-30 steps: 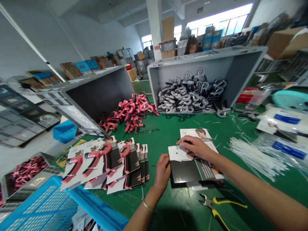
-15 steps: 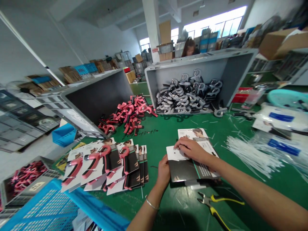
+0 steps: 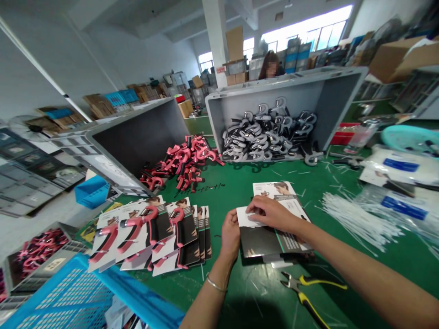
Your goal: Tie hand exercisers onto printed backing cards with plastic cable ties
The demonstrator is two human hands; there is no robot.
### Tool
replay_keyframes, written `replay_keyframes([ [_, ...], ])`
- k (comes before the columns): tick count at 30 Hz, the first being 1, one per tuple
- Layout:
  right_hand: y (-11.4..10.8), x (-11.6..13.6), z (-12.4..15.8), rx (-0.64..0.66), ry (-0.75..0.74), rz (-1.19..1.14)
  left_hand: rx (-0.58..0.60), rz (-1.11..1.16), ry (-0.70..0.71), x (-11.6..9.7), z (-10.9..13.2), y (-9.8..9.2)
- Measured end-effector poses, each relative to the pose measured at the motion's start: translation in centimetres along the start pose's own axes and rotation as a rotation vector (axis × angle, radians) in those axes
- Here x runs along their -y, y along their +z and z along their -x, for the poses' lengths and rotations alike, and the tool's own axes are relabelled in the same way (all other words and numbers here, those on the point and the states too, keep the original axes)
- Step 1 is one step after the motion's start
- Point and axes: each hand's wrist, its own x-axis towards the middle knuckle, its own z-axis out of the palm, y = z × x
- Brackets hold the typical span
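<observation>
A printed backing card [image 3: 259, 237] in white and black lies on top of a stack of similar cards [image 3: 297, 208]. My left hand [image 3: 230, 232] holds its left edge, fingers bent round the upper left corner. Over the white part of the card rests my right hand [image 3: 272, 214], fingers curled with their tips together on the surface. Whatever is between those tips is too small to make out. Just below the stack lie yellow-and-black cutting pliers [image 3: 300, 285] with their handles spread. To my left are overlapping cards [image 3: 144, 228] with pink hand grips on them.
Two grey crates lie on their sides: one [image 3: 137, 130] spills pink hand grips [image 3: 187, 160], the other [image 3: 284, 87] holds grey ones [image 3: 264, 132]. White cable ties [image 3: 360, 221] and plastic bags [image 3: 401, 169] lie right. A blue basket [image 3: 78, 283] stands front left. A person [image 3: 270, 68] is behind.
My left hand has slid up along the card's left edge to its corner. The right hand's fingers have curled more and shifted slightly left, covering the small hole seen before.
</observation>
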Motion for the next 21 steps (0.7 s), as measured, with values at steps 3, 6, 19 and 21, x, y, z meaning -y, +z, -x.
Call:
replay_keyframes([
  [3, 0.1, -0.1, -0.2, -0.018, 0.006, -0.077, 0.03, 0.047, -0.044, -0.8, -0.1, -0.4],
  [6, 0.2, 0.0, -0.2, -0.033, 0.032, -0.134, -0.008, 0.013, -0.041, -1.7, -0.9, -1.1],
  [19, -8.0, -1.8, 7.1, -0.72, 0.365, -0.384, -0.032, -0.134, -0.08, -3.7, 3.2, 2.0],
  [21, -6.9, -4.1, 11.0, -0.732, 0.502, -0.278, 0.052, -0.291, -0.096, -2.7, 4.4, 2.1],
])
